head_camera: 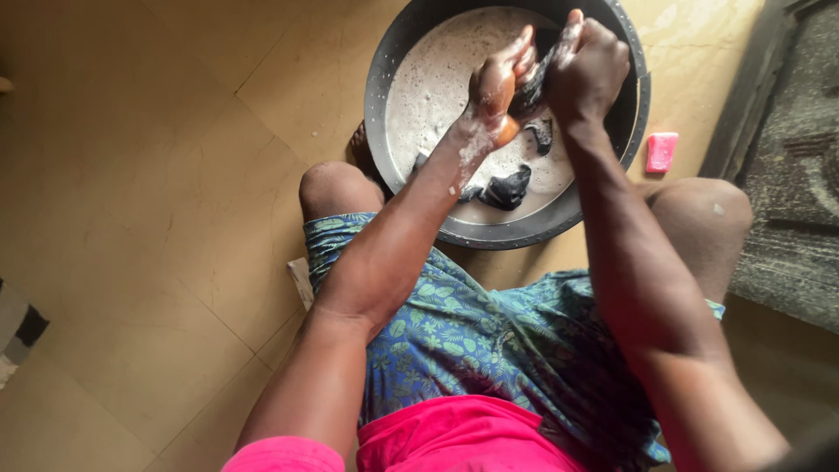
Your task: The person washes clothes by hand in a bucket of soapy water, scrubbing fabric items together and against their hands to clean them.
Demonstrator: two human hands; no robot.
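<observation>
Both hands, left hand (495, 80) and right hand (587, 65), are fisted around a dark cloth (533, 83), pressed together above a basin (398, 52) of sudsy water; pink soap (662, 151) lies right of them.

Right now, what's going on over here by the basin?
A seated person is scrubbing a dark cloth between both hands over a round basin of soapy water. The left hand and right hand grip the cloth together above the suds. A pink bar of soap lies on the tiled floor beside the basin.
</observation>
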